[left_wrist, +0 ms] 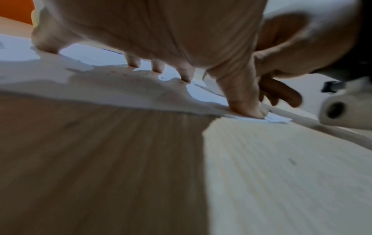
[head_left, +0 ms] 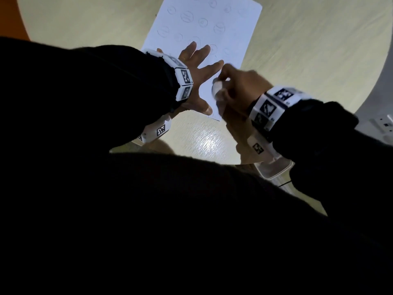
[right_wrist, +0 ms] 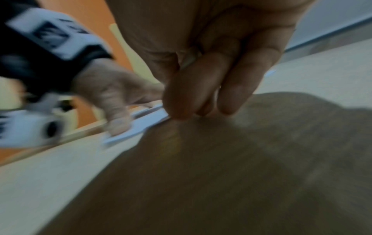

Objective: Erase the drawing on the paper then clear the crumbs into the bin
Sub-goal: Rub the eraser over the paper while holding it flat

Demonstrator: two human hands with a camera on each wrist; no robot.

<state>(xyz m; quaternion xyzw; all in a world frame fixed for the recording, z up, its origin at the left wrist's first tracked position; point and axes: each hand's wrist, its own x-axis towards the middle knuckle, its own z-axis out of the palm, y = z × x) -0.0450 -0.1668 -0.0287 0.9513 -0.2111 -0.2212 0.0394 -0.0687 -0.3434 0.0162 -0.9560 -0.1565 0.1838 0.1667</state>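
Observation:
A white sheet of paper point(head_left: 204, 28) with several faint pencil circles lies on the pale wooden table point(head_left: 95, 22). My left hand point(head_left: 197, 67) lies flat on the sheet's near end, fingers spread, thumb point(left_wrist: 245, 105) pressing its near edge. My right hand point(head_left: 236, 84) is curled round a whitish eraser point(head_left: 217, 88), blurred, at the paper's near right edge beside my left forefinger. In the right wrist view my fingers point(right_wrist: 189, 95) reach down to the paper's edge point(right_wrist: 141, 125); the eraser is mostly hidden there. No bin is in view.
The table has a rounded edge point(head_left: 382, 60) on the right, with a white socket strip point(head_left: 380, 124) beyond it. An orange floor point(head_left: 10, 15) shows at the top left. My dark sleeves and body cover the lower half of the head view.

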